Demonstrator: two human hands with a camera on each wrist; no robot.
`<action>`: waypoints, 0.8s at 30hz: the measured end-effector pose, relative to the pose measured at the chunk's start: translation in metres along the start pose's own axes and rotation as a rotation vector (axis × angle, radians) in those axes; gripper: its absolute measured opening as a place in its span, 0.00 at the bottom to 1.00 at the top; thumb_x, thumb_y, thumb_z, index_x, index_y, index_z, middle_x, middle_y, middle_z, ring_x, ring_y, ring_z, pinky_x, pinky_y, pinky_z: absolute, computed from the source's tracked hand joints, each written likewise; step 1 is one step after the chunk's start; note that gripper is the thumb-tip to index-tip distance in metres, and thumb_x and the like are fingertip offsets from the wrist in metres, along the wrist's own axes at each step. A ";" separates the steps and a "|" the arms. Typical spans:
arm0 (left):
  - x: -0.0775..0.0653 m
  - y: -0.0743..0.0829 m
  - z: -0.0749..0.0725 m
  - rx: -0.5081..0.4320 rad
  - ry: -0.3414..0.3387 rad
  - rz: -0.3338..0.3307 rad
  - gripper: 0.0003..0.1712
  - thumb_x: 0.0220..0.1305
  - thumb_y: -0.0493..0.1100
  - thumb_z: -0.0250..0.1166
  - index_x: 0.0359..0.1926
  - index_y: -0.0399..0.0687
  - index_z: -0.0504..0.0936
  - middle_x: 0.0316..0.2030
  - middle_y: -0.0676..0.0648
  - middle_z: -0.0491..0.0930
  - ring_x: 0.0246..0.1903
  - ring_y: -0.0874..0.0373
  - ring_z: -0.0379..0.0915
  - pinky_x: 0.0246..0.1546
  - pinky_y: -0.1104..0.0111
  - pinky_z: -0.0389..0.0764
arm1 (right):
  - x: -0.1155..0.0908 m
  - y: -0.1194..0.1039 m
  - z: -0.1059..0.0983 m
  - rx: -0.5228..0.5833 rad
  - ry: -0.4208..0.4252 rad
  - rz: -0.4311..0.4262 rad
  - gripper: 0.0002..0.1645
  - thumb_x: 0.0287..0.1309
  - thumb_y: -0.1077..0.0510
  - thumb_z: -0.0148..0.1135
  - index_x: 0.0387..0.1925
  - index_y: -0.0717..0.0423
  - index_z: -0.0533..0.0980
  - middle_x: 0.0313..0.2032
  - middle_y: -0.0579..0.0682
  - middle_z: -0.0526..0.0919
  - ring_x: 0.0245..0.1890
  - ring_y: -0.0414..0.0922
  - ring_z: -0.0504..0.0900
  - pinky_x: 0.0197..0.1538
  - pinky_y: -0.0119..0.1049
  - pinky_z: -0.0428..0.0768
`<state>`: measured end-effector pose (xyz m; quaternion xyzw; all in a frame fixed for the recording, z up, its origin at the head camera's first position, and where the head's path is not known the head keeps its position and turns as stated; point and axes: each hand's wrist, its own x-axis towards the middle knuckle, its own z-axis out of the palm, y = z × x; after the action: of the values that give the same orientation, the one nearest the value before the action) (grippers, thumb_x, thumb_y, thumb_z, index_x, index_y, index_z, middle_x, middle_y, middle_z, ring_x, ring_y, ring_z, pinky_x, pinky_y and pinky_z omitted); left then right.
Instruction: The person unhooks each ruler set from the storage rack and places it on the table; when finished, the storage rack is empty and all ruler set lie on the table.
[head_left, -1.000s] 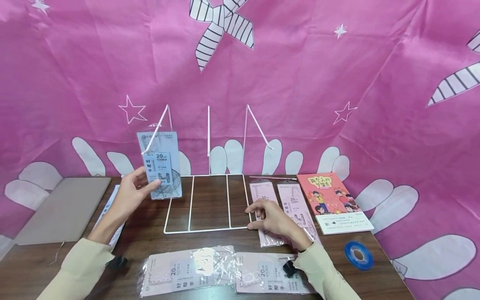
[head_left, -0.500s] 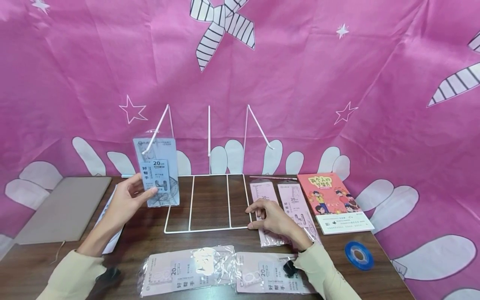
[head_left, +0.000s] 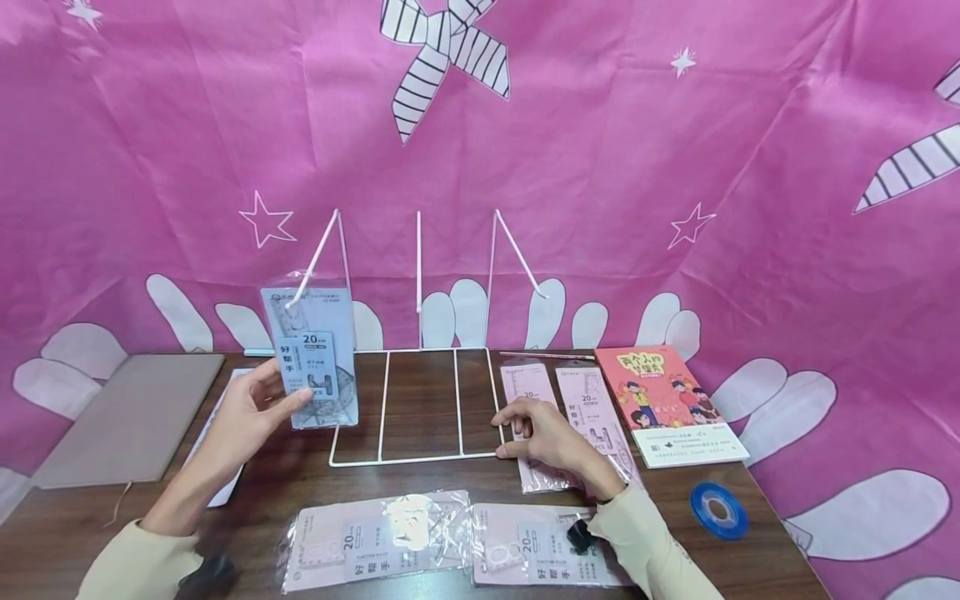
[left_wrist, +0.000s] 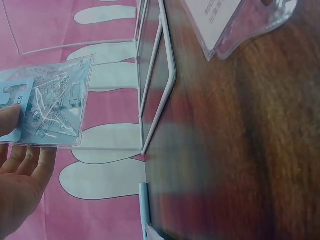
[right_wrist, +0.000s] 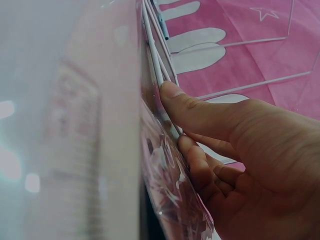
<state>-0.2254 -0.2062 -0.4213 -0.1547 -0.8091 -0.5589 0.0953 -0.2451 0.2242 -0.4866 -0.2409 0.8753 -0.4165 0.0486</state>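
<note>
My left hand [head_left: 255, 408] pinches a blue packaged ruler set [head_left: 318, 362] at its left edge, thumb in front and fingers behind. The pack is upright, and the left prong of the white wire display rack [head_left: 397, 460] overlaps its upper part in the head view. In the left wrist view, the pack's clear lower end [left_wrist: 60, 105] shows drawing rulers inside and stands apart from the table. My right hand [head_left: 543, 433] holds the rack's front right corner, with the thumb [right_wrist: 200, 110] against the wire in the right wrist view.
Two pink ruler packs [head_left: 592, 408] lie right of the rack, partly under the right hand. Two more pink packs [head_left: 375, 537] lie along the front. A red book [head_left: 660, 392], blue tape roll [head_left: 717, 511] and grey notebook [head_left: 127, 417] flank them. Another pack lies under the left forearm.
My left hand has lowered the blue ruler pack and shifted it slightly left, beneath the left prong. The right hand and the rack have stayed in place.
</note>
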 end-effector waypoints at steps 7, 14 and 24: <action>-0.007 0.003 0.001 0.001 0.000 -0.004 0.28 0.71 0.34 0.68 0.69 0.33 0.75 0.48 0.62 0.88 0.47 0.70 0.84 0.43 0.76 0.84 | 0.000 0.000 -0.001 0.002 -0.004 -0.004 0.22 0.47 0.60 0.85 0.45 0.57 0.87 0.29 0.51 0.78 0.29 0.42 0.73 0.31 0.29 0.73; -0.015 0.008 0.002 -0.004 0.002 -0.004 0.26 0.71 0.33 0.68 0.67 0.32 0.76 0.47 0.61 0.88 0.46 0.69 0.84 0.42 0.75 0.85 | 0.000 0.000 -0.001 -0.010 -0.001 -0.021 0.22 0.47 0.60 0.85 0.45 0.58 0.87 0.29 0.51 0.78 0.28 0.41 0.73 0.31 0.29 0.73; -0.025 0.010 0.002 -0.033 0.000 0.027 0.25 0.69 0.29 0.68 0.65 0.31 0.76 0.48 0.61 0.88 0.46 0.67 0.85 0.42 0.74 0.86 | -0.001 0.000 -0.001 -0.009 -0.002 -0.024 0.22 0.47 0.59 0.85 0.45 0.58 0.87 0.29 0.51 0.78 0.28 0.41 0.73 0.31 0.29 0.72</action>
<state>-0.1981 -0.2046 -0.4214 -0.1673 -0.7974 -0.5711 0.1005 -0.2445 0.2251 -0.4860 -0.2520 0.8741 -0.4129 0.0433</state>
